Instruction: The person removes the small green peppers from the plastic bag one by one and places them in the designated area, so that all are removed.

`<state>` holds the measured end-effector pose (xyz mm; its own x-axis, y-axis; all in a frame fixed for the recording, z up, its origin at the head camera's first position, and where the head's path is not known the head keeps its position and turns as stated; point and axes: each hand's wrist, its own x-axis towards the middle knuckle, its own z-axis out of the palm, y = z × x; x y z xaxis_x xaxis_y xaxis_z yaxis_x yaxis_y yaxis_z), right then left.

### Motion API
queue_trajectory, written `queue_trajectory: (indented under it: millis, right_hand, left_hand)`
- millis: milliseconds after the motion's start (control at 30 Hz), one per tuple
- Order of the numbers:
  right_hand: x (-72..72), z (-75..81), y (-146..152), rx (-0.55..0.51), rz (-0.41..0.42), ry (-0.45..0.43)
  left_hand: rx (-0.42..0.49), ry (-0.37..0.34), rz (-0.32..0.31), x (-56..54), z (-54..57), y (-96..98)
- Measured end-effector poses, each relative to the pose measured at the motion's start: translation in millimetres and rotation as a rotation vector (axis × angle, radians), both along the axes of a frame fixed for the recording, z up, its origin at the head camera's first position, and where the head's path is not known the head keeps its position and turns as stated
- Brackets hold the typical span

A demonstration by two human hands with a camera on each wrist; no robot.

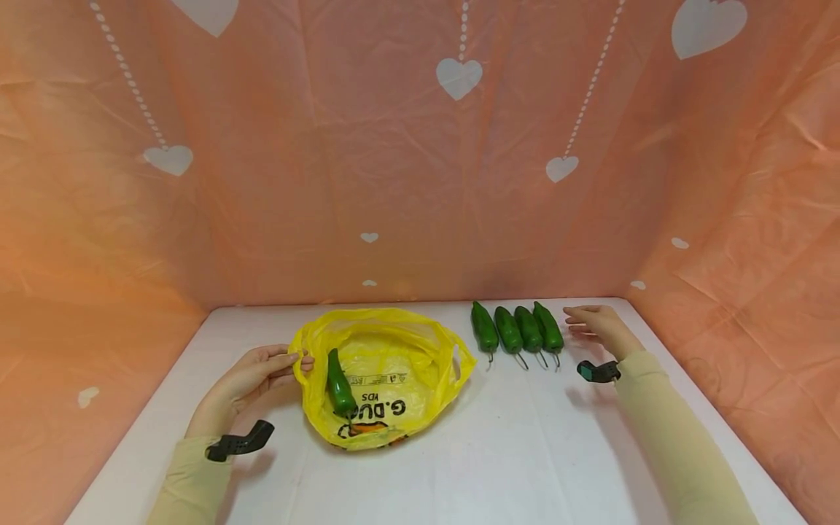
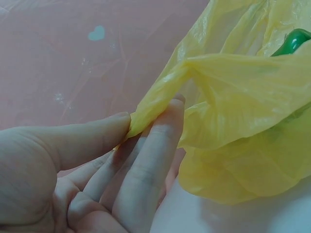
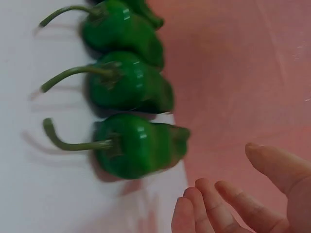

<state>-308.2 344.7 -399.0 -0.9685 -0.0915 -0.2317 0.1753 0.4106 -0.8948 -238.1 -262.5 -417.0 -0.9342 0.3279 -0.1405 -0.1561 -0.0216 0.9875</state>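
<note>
A yellow plastic bag (image 1: 420, 350) lies with its mouth spread wide on the white table. One green pepper (image 1: 340, 386) rests inside it, near the left side. My left hand (image 1: 265, 372) pinches the bag's left rim between thumb and fingers, seen closely on the yellow film (image 2: 233, 97) in the left wrist view. To the right of the bag, several green peppers (image 1: 510, 332) lie in a row, stems toward me. My right hand (image 1: 600, 327) hovers just right of the row, holding nothing. In the right wrist view its fingers are apart from the nearest pepper (image 3: 131, 145).
The white table (image 1: 499, 467) ends at a pink-orange cloth backdrop (image 1: 407, 182) with white hearts, which rises behind it and along both sides. Black wrist cameras sit on the left sleeve (image 1: 197, 467) and right sleeve (image 1: 682, 437).
</note>
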Motion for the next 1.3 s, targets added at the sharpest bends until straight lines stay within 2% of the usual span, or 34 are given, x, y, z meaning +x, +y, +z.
queue_trajectory:
  millis: [267, 400, 567, 667, 900, 1300]
  right_hand:
    - [5.8, 17.0, 4, -0.071, 0.020, 0.078]
    - [8.0, 25.5, 0, -0.089, 0.023, 0.096]
    - [13.6, 34.7, -9, -0.123, 0.077, 0.113]
    - [16.3, 37.7, -19, -0.136, 0.122, 0.115]
    - [11.6, 37.8, -50, -0.186, 0.144, 0.079]
    - [11.0, 42.0, -102, -0.260, 0.260, 0.046]
  left_hand:
    - [-0.020, -0.026, 0.035, -0.5, 0.6, 2.0]
    - [-0.035, -0.019, 0.023, -0.6, 0.8, 1.9]
    - [-0.032, -0.007, 0.005, -1.5, 0.9, 1.3]
    - [-0.012, -0.007, -0.006, -1.3, 1.1, 0.4]
    - [0.020, 0.011, -0.042, -0.8, -0.1, -1.4]
    - [-0.010, 0.021, -0.027, -0.5, -1.1, -2.4]
